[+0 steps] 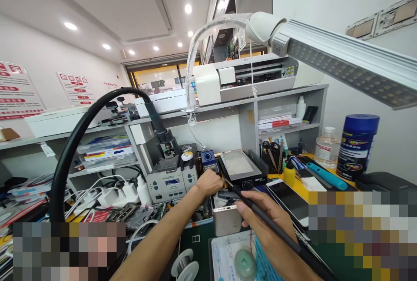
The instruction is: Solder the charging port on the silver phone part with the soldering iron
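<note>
My left hand (210, 184) reaches forward beside a small blue device (208, 159). Its fingers are curled, and what they pinch, if anything, is hidden. In my right hand (269, 218) lies a slim black pen-shaped tool (249, 200), its thin tip pointing forward and left, close to my left fingers. A pale phone (228, 221) stands tilted just left of my right fingers, its port edge up. Behind it is a dark flat object (228, 195), partly covered. Below, a round green piece (245, 262) rests on a light blue-and-white mat (223, 257).
A grey soldering station (172, 183) with a black hose (70, 142) stands left. A flat plate device (241, 166) is behind, and a white-framed phone (288, 198) lies right. A solder spool (185, 266) is at the front. A lamp (345, 61) hangs overhead at the right.
</note>
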The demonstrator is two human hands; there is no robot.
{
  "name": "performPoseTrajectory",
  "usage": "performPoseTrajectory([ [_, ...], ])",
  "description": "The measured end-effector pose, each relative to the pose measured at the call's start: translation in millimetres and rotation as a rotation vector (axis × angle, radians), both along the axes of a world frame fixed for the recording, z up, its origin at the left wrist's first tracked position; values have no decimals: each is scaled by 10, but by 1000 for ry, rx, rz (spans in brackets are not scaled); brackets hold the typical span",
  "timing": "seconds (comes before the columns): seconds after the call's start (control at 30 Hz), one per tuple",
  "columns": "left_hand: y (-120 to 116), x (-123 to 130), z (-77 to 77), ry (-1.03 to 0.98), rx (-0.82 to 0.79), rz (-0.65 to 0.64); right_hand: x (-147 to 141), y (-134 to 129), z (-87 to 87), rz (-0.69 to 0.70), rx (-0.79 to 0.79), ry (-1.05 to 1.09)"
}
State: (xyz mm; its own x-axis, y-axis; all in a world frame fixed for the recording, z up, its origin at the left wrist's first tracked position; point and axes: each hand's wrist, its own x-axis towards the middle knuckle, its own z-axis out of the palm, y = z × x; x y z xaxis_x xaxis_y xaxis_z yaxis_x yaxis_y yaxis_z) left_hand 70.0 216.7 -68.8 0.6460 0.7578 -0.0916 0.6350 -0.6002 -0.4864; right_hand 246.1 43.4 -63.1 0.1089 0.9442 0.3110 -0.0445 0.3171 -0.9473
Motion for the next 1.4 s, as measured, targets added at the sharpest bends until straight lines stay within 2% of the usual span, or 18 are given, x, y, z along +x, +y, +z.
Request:
performPoseTrajectory([
  [0.17,-56,-30,-7,-51,28,-8,8,-1,-1,15,11,-2],
  [0.37,-191,-264,31,-70,26,-13,22,-1,-6,15,-8,-4],
  [0.47,-263,-302,48,-75,42,-21,15,-13,23,17,-8,-6],
  [0.7,-359,-341,133,-87,121,-145,21,-39,76,12,-13,-28],
  [0.87,-414,-451,134,-69,137,-180,22,-52,63,7,-15,-30],
  [1.17,-398,-334,101,-18,63,-93,8,-32,82,0,1,-32],
  [1.4,-221,-186,96,-28,23,5,6,-38,66,-7,-4,-25],
])
